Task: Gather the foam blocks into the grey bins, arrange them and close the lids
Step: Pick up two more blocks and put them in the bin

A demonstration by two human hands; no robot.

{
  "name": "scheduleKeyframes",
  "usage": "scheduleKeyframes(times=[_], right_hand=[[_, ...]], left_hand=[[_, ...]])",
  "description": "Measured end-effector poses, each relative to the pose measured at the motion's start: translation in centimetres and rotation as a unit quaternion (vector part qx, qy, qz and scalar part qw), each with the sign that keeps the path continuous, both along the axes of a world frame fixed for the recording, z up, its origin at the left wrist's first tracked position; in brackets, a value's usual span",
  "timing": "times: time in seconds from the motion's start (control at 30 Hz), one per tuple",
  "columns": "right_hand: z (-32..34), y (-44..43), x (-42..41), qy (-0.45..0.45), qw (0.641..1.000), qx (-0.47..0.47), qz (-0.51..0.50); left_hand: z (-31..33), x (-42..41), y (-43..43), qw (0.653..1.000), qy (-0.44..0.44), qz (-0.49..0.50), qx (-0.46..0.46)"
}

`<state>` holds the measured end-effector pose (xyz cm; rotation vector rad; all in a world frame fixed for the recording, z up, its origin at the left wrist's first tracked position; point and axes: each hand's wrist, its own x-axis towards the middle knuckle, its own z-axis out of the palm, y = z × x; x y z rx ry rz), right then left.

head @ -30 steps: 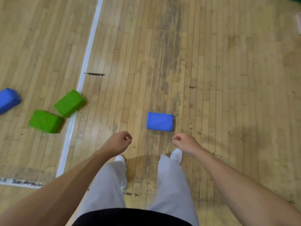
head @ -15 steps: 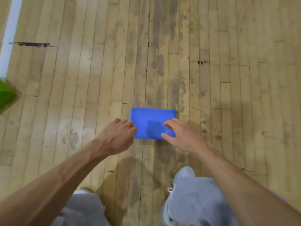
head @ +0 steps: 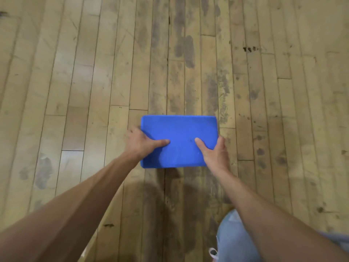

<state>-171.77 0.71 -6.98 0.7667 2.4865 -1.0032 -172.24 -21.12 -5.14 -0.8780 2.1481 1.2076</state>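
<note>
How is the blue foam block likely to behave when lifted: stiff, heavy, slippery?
Probably light and stiff: the blue foam block shows straight edges under both thumbs. Its flat matte faces suggest no rolling, little slip, with left hand and right hand gripping opposite ends.

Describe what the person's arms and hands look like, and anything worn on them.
The left forearm and right forearm are bare to the frame edge; no sleeves show. The left hand and right hand wear no gloves, and no ring, watch or wristband is visible.
</note>
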Motion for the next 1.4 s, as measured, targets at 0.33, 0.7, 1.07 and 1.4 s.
scheduleKeyframes(times=[0.33, 0.7, 1.07, 1.4], right_hand=[[3.1, -11.0, -0.9, 0.048, 0.986, -0.079, 0.137], [7.3, -32.7, 1.3, 0.068, 0.904, -0.011, 0.423], [19.2, -58.7, 8.3, 0.014, 0.839, -0.004, 0.544], [10.0, -71.4, 2.4, -0.031, 0.907, -0.103, 0.407]], left_hand=[[5.5, 4.8, -8.8, 0.959, 0.130, 0.242, 0.074], [12.1, 15.1, -28.9, 0.896, 0.134, 0.422, 0.024], [20.3, 26.0, -49.7, 0.889, 0.085, 0.408, -0.191], [13.7, 25.5, -55.6, 0.867, -0.017, 0.367, -0.337]])
